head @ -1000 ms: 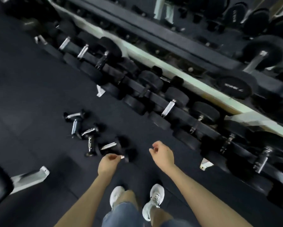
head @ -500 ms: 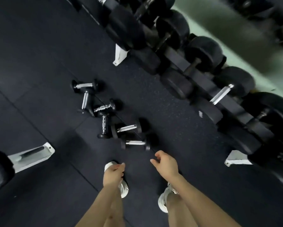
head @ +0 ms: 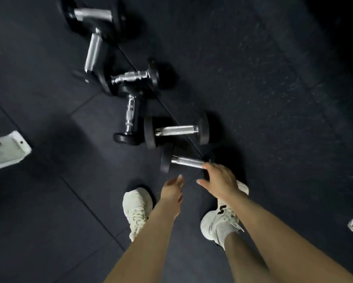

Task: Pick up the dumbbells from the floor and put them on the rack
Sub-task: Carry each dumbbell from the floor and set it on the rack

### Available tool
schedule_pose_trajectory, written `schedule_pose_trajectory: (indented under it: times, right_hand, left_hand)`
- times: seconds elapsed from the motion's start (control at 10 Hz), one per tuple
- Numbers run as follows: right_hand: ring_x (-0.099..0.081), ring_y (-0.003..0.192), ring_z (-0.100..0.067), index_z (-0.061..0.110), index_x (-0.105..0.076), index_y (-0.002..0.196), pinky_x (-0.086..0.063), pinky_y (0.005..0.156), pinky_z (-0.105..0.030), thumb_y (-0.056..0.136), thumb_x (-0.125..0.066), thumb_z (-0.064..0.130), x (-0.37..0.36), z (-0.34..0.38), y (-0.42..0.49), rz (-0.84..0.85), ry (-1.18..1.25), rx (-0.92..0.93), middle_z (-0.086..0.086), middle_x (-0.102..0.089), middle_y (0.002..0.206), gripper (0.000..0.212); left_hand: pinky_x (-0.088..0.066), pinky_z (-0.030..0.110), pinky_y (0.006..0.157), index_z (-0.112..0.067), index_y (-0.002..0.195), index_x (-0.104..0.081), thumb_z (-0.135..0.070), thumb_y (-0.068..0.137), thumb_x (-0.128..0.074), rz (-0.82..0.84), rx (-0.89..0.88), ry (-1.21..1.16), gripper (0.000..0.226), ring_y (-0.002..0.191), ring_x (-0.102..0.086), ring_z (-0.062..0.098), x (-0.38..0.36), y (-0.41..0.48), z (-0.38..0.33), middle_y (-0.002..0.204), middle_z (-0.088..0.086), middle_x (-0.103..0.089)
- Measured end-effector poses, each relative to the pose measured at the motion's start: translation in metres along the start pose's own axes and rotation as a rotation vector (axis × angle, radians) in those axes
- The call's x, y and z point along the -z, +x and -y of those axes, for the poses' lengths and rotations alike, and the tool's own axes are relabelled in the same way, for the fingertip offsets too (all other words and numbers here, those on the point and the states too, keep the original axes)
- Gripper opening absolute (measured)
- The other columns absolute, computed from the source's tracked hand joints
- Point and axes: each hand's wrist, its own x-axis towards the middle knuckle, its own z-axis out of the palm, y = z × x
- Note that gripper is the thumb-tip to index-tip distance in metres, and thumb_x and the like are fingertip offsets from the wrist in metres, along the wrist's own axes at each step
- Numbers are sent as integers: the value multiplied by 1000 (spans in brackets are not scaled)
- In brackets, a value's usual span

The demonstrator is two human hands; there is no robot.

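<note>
The nearest dumbbell (head: 183,160) lies on the floor (head: 263,82) just ahead of our feet, its chrome handle running crosswise to our reach so a hand can wrap it from above. Our right hand (head: 220,181) hovers over the handle's right end, its grip wide, fingertips at or just above the bar but not closed on it; contact cannot be confirmed. Our left hand (head: 172,190) hangs just beside it, grip loosely open and holding nothing, placed, we judge, to take the same bar or the second dumbbell (head: 176,130), which lies just beyond and roughly parallel. Farther out, four more dumbbells (head: 130,78) lie crossed in pairs, heads touching. Our white shoes (head: 138,207) stand apart on either side of the arms, a stance that suits bending to lift. A white frame foot (head: 7,150) shows at the left edge; the rack is out of view, so nothing has yet been carried to it
</note>
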Motion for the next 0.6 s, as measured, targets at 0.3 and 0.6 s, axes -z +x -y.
schedule_pose_trajectory:
  times: [0.3, 0.6]
  right_hand:
    - [-53, 125, -26, 13, -34, 140, -20, 118, -38, 88, -56, 49, -48, -19, 119, 279, -396, 175, -10, -58, 133, 66]
    - [-59, 112, -34, 10, -51, 121, -45, 83, -32, 94, -54, 32, -31, -16, 114, 269, -264, 104, -15, -64, 119, 35]
  left_hand:
    - [-41, 47, 108, -18, 145, -29, -27, 94, -53, 166, 0, -390, 57, 120, -54, 26, -54, 117, 17, 139, 15, -52]
    - [-57, 26, 48, 0, 130, -51, -22, 92, -56, 105, 46, -499, 44, 69, -71, 18, -60, 124, 1, 94, 12, -68]
